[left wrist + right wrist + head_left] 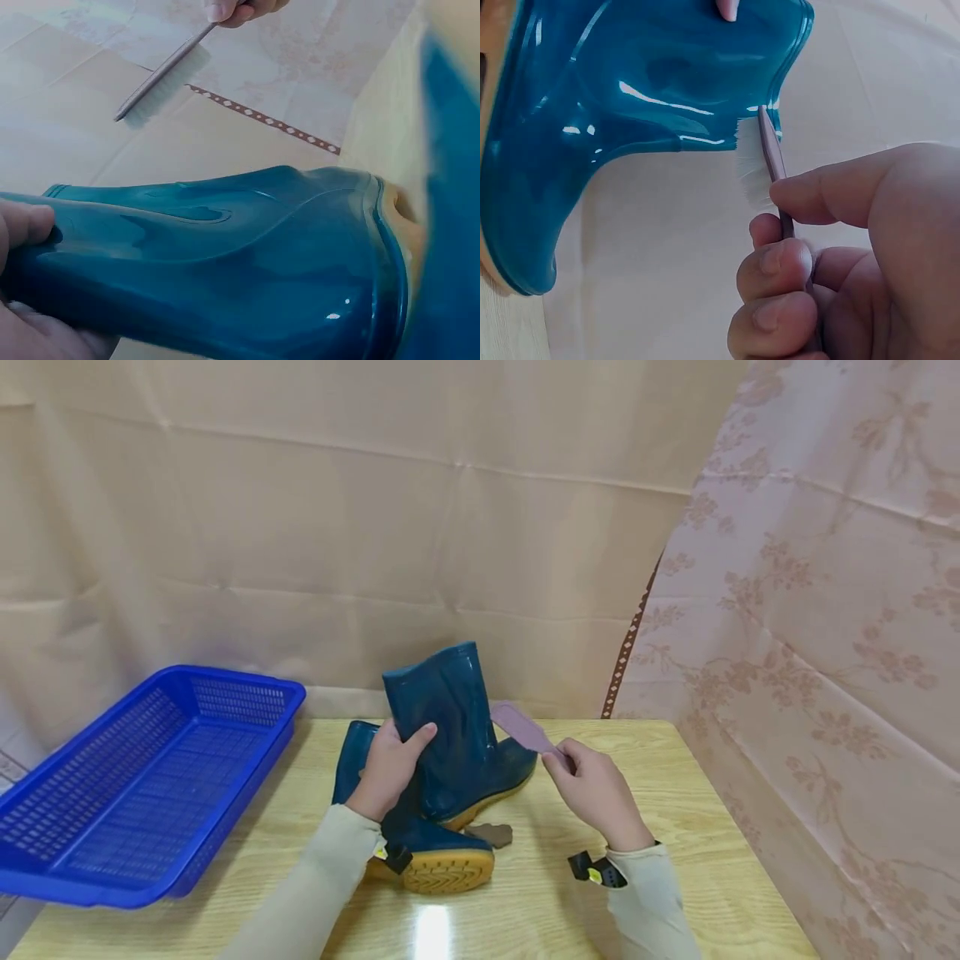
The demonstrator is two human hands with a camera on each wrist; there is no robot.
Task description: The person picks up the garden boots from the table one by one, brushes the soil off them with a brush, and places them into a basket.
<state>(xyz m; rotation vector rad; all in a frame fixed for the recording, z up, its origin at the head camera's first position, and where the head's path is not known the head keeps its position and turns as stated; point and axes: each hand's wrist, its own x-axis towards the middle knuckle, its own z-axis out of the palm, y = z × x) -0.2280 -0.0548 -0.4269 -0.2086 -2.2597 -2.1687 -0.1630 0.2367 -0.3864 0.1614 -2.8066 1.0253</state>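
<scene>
My left hand [392,767] grips the shaft of a glossy teal rubber boot [453,718], thumb across its side. The boot is tilted, with its toe to the right and its tan sole low over the table. In my right hand [597,787] is a mauve brush [521,727], pinched by its handle. White bristles [751,161] face the boot shaft and overlap its front edge in the right wrist view; the left wrist view shows a gap between brush and boot. A second teal boot [420,831] lies on its side behind my left wrist, its tan patterned sole [450,872] facing me.
A blue plastic basket [247,785] stands at the table's left. A flat brown piece [491,835] lies beside the boots on the wooden table [720,860]. Beige cloth [360,527] hangs behind, and floral cloth [847,652] borders the right side.
</scene>
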